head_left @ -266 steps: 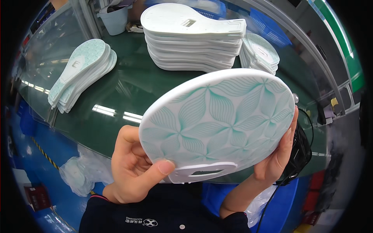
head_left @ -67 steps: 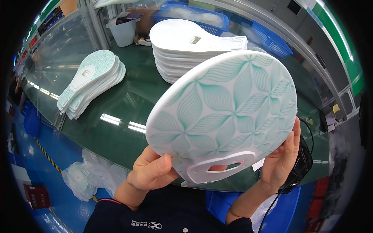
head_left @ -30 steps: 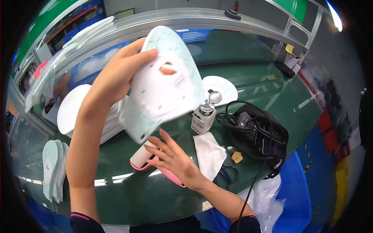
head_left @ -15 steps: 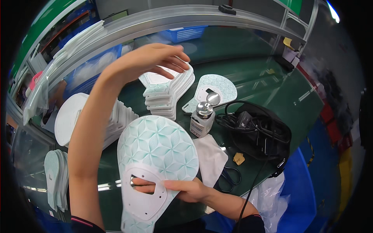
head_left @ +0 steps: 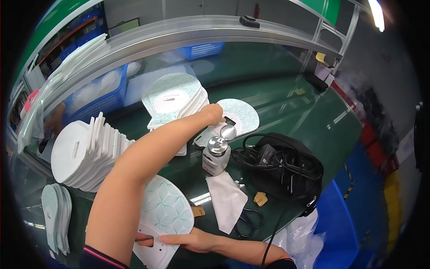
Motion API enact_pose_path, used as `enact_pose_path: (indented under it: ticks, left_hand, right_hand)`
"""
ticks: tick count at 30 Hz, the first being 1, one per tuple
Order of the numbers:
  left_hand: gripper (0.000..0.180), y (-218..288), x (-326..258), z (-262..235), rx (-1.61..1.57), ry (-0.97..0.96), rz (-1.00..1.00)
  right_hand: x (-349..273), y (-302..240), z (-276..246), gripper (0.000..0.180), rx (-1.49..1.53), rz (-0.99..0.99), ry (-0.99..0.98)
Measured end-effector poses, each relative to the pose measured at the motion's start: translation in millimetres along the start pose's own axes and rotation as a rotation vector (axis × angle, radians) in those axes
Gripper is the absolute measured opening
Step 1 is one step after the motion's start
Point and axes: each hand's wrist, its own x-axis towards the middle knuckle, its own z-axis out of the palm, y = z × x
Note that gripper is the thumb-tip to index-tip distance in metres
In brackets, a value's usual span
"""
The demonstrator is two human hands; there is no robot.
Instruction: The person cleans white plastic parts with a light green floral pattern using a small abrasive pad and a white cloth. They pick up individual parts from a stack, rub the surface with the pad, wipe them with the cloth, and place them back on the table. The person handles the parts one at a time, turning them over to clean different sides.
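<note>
My right hand (head_left: 197,240) is closed on a white, paddle-shaped panel (head_left: 168,210) with a mint-green petal pattern; the thumb lies on its face and fingers show through its cut-out. My left arm crosses in front of that panel and hides part of it. My left hand (head_left: 214,114) is bent down at the edge of a similar patterned panel (head_left: 242,115) lying on the table, its fingers mostly hidden. Beside this panel stands a white pump bottle (head_left: 216,162) with a metal top and raised round lid. Behind my left forearm is a stack of patterned panels (head_left: 172,92).
White panels (head_left: 71,152) stand in a row at left, with thinner patterned pieces (head_left: 58,217) nearer. A white cloth (head_left: 226,201), scissors (head_left: 247,223) and a black bag (head_left: 291,179) with cables lie at right. A blue bin (head_left: 340,224) sits beyond the green table (head_left: 277,89).
My left hand has moved down and right from over the stack to the lying panel. The panel in my right hand has moved lower and left. The whole view has shifted slightly.
</note>
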Motion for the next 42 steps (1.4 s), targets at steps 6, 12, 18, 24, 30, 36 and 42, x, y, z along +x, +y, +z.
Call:
enact_pose_path:
  ticks: [6, 12, 18, 24, 30, 36, 42]
  left_hand:
    - [0.051, 0, 19, 20, 0.019, 0.135, -0.099]
    - [0.023, -11, 29, 8, -0.465, 0.376, -0.055]
    - [0.02, 19, -30, -91, -0.328, 0.809, 0.275]
    - [0.02, 6, -156, -151, -0.259, 0.981, 0.387]
    - [0.029, -22, -336, -165, -1.039, 0.747, 0.033]
    - [0.038, -10, -493, -125, -1.16, 1.059, -0.314]
    - [0.039, -23, -531, -61, -1.423, 1.311, -0.272]
  right_hand:
    - [-2, 11, -3, 0.044, -0.223, 0.102, -0.069]
    - [-1, 18, -2, 0.046, -0.213, 0.174, -0.127]
    - [3, 16, -4, 0.045, -0.23, 0.165, -0.121]
    - [6, 22, 1, 0.049, -0.213, 0.241, -0.149]
    - [7, 26, 11, 0.044, -0.393, 0.316, -0.185]
    - [34, 72, 11, 0.04, -0.486, 0.527, -0.391]
    - [68, 79, 21, 0.038, -0.564, 0.418, -0.316]
